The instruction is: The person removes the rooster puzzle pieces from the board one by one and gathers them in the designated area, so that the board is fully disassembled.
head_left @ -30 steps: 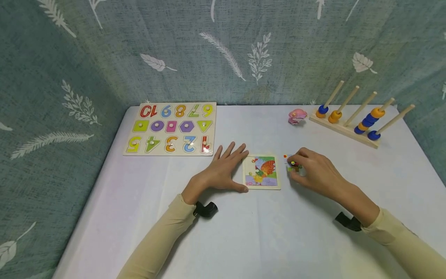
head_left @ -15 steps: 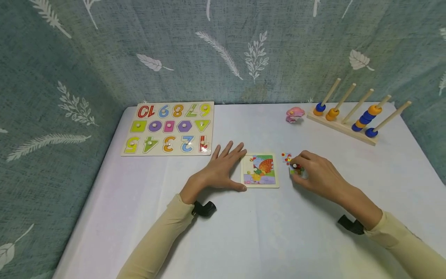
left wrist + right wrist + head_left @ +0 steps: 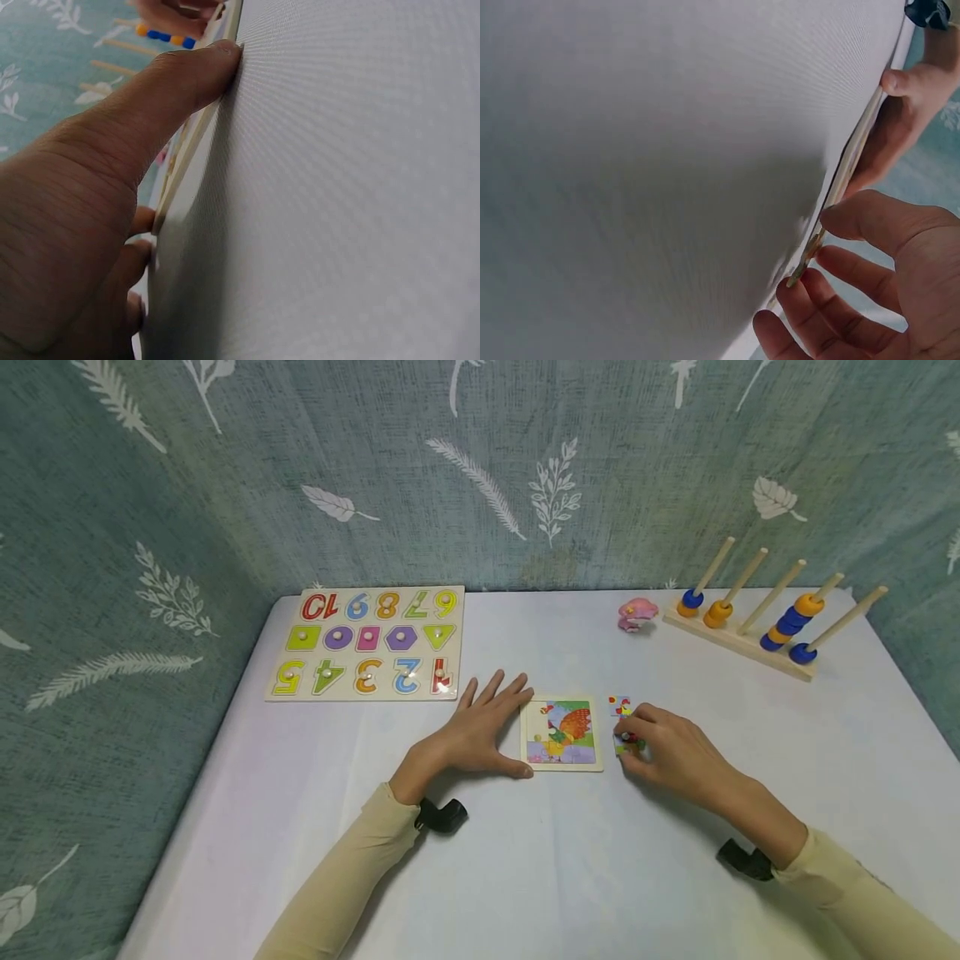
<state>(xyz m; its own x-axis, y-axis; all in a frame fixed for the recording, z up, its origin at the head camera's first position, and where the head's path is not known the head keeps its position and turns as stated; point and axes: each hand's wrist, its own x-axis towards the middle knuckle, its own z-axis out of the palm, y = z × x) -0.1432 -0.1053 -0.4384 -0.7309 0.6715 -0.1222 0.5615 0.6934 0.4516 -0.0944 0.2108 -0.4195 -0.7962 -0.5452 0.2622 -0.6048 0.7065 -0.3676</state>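
Observation:
A small square picture puzzle (image 3: 577, 767) with a hen and chick lies on the table, its upper left and left part bare wood. My left hand (image 3: 476, 732) lies at its left side with straight, spread fingers; thumb and forefinger touch the two left corners. My right hand (image 3: 678, 756) pinches a puzzle piece (image 3: 628, 737) just right of the board; in the right wrist view this piece (image 3: 807, 259) tilts between thumb and fingers. Another colourful puzzle piece (image 3: 619, 704) lies flat beyond those fingertips. The hand hides part of the area beneath it.
A wooden number and shape peg board (image 3: 350, 653) lies at the back left. Toward the back right stand a small pink toy (image 3: 637, 613) and a wooden stacker (image 3: 738, 642) with five-coloured-free rods holding blue and orange beads. Patterned cloth (image 3: 480, 468) hangs behind the table.
My right hand has drawn slightly toward me, and the flat piece beyond its fingertips shows more than a second ago. The left hand keeps its place on the board. The head view shifts a little.

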